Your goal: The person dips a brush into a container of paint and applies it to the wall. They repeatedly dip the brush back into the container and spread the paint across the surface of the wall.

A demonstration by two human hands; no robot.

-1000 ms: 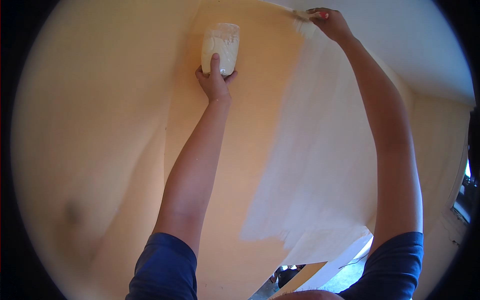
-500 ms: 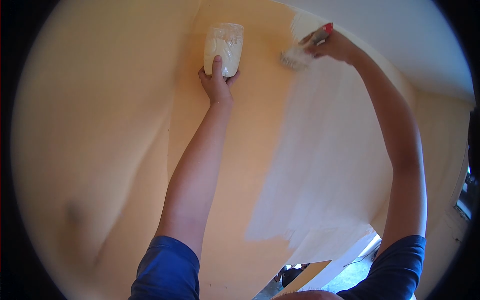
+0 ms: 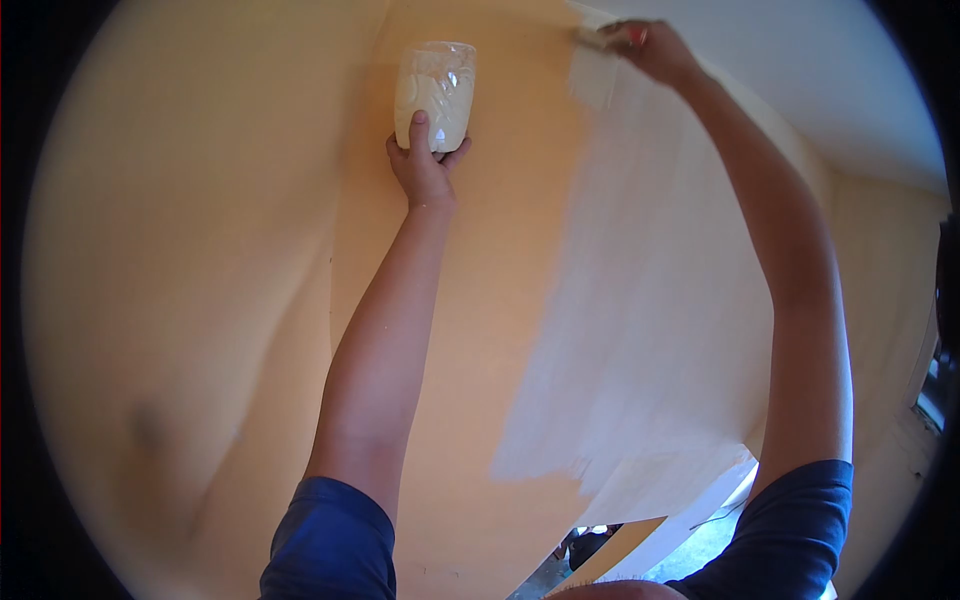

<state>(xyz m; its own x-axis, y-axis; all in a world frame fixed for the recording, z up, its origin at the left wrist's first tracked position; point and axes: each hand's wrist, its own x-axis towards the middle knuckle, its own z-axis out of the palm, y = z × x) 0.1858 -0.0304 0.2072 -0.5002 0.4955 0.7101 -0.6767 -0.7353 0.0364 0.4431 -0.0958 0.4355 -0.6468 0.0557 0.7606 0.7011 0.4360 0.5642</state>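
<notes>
My left hand (image 3: 428,170) holds up a clear plastic container (image 3: 436,95) of cream-coloured paint, with the thumb on its near side and fingers under its base. At the top right, my right hand (image 3: 655,50) is closed round a paintbrush (image 3: 600,39) with some red on its handle. The bristles are at the wall's top edge, near the ceiling, and look blurred. Below the brush, a pale painted area (image 3: 640,280) covers the right part of the orange wall (image 3: 480,300).
The white ceiling (image 3: 790,70) slopes down to the right above my right arm. A side wall (image 3: 200,200) stands at the left. An opening (image 3: 590,545) shows at the bottom, and a window (image 3: 932,390) at the far right.
My right hand has moved up and slightly left with the brush, from the wall's pale edge to the ceiling line. The container in my left hand has shifted slightly left.
</notes>
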